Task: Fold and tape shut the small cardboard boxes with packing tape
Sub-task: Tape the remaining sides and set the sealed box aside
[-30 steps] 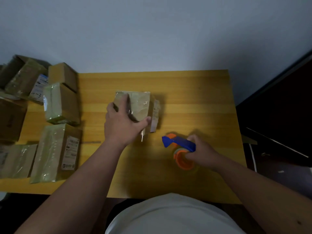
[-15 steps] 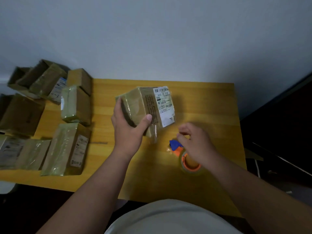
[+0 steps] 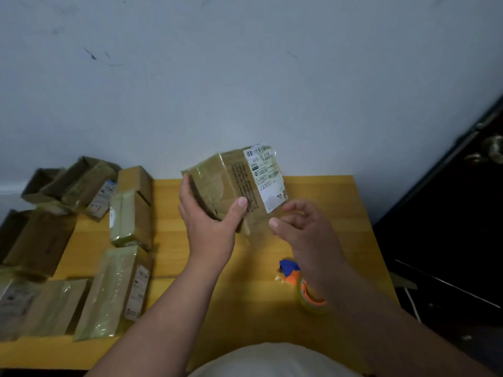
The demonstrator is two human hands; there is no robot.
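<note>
The left hand [image 3: 209,227] grips a taped brown cardboard box [image 3: 234,183] above the yellow wooden tabletop [image 3: 340,202]; the right hand [image 3: 307,229] hovers beside it, fingers loosely spread, holding nothing.

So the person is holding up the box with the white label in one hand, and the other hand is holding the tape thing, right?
Not quite. The left hand does hold up the box, but the right hand is empty; the tape dispenser lies on the table, as the head view shows.
</note>
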